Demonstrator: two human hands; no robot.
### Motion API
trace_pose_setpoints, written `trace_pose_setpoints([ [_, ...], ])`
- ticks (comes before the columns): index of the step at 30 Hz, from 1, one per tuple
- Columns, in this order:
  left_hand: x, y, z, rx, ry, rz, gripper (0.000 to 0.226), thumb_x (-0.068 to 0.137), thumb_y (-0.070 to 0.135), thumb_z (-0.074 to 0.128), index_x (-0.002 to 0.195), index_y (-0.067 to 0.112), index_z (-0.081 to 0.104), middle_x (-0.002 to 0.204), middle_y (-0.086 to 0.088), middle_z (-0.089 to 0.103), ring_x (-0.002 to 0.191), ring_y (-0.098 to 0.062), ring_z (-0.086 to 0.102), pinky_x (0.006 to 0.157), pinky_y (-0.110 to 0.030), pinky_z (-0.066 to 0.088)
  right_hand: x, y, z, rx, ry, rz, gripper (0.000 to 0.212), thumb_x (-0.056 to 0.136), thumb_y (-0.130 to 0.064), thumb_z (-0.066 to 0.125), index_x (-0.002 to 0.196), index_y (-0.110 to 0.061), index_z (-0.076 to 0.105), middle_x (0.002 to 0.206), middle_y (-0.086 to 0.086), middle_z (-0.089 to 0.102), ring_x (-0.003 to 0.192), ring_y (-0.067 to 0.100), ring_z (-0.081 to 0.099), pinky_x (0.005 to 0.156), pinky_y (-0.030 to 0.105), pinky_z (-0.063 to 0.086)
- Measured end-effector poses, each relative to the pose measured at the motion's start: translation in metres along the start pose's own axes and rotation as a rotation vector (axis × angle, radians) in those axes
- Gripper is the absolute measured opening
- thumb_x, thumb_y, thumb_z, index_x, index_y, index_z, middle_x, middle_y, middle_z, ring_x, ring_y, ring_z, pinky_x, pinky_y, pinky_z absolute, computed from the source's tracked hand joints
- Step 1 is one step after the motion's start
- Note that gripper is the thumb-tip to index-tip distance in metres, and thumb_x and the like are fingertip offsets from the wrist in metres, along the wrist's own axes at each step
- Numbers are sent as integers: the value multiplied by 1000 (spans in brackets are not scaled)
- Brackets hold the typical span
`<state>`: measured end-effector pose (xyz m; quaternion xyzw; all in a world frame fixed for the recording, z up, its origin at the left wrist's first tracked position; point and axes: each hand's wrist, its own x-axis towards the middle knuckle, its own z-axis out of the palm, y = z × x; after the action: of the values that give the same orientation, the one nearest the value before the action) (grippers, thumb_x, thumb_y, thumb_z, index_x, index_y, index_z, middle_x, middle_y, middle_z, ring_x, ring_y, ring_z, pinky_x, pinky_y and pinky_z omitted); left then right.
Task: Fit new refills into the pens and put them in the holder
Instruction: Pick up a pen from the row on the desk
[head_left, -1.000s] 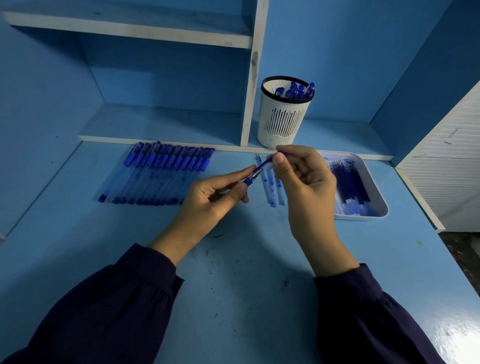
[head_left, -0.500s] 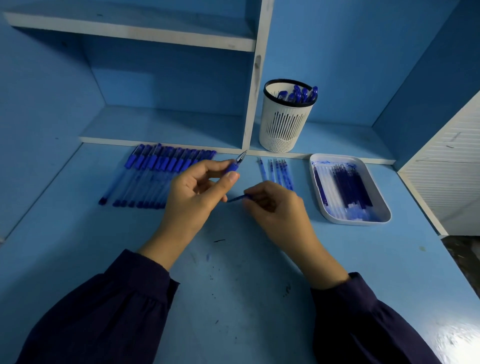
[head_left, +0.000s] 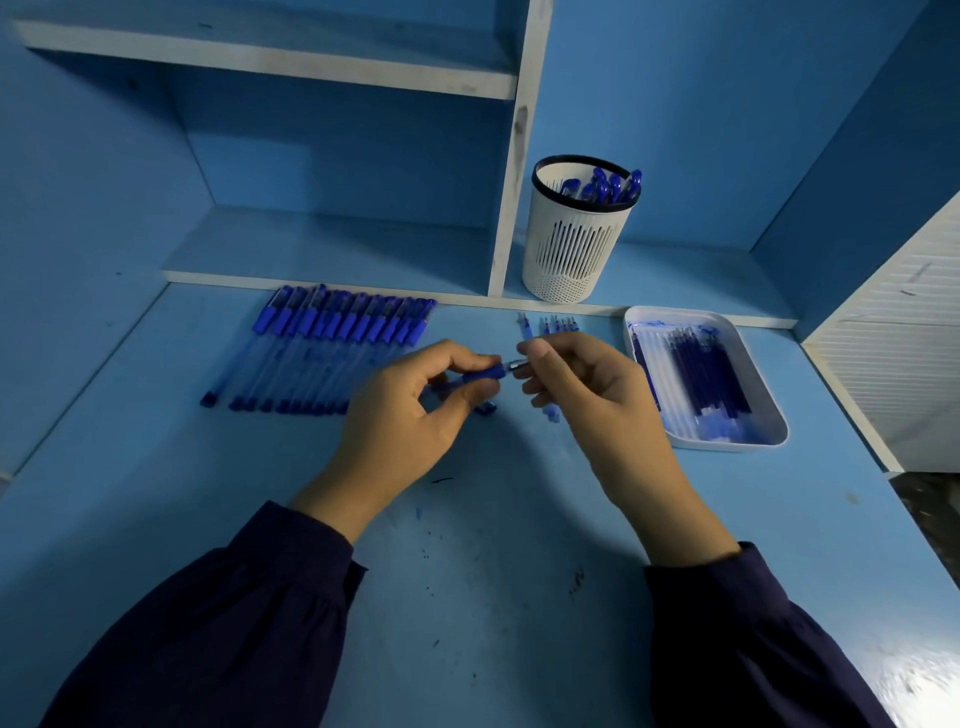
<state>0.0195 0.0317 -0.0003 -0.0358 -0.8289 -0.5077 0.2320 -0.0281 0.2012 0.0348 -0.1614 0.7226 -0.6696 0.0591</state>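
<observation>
Change: half a second ago our right hand (head_left: 597, 400) was low over the desk (head_left: 467, 571) with a thin blue piece, and our left hand (head_left: 405, 421) held the pen (head_left: 480, 375) tip-up. Now both hands meet on that pen, in front of the holder (head_left: 574, 249).
Left hand: fingers curled round the pen's blue grip, thumb on top, wrist coming in from the lower left.
Right hand: thumb and forefinger pinch the pen's metal tip end. The other fingers are loosely curled.
Pen: nearly level between our hands, in front of the holder.
Holder: white, on the low shelf, blue pens standing inside.
Row of pens (head_left: 322, 353): front-left of the holder, flat on the desk, side by side.
Tray (head_left: 724, 445): front-right of the holder, dark blue refills lying in it.
Loose pieces (head_left: 558, 325): just in front of the holder, partly hidden by our right hand. We cannot tell what they are.
</observation>
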Motion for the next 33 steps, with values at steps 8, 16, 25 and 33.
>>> trace_pose_setpoints([
  [8, -1, -1, 1, 119, -13, 91, 13, 90, 41, 61, 94, 36, 71, 82, 18, 73, 58, -2, 56, 49, -11, 33, -2, 8, -2, -256, -18, -235, 8, 85, -4, 69, 85, -12, 68, 76, -11, 68, 72, 7, 64, 72, 19, 51],
  [16, -1, -3, 0, 110, 13, 96, 20, 91, 44, 58, 100, 32, 72, 86, 24, 72, 64, -2, 60, 51, -15, 39, 0, 6, -4, -241, -51, -164, 10, 87, -20, 70, 87, -10, 67, 74, -5, 67, 68, 7, 62, 65, 16, 46],
  [25, -1, -4, -1, 134, 8, 96, 14, 91, 46, 58, 99, 41, 68, 84, 27, 71, 66, -5, 61, 51, -20, 43, 0, 5, -7, -262, -80, -125, 8, 89, -21, 67, 89, -13, 68, 74, -4, 68, 70, 11, 64, 67, 26, 53],
  [33, -1, -6, 0, 144, 9, 129, 22, 91, 43, 58, 101, 30, 73, 84, 25, 71, 64, -2, 61, 49, -16, 40, -1, 4, -7, -206, -53, -64, 12, 84, -24, 73, 86, -13, 68, 74, -1, 70, 70, 13, 66, 62, 22, 51],
])
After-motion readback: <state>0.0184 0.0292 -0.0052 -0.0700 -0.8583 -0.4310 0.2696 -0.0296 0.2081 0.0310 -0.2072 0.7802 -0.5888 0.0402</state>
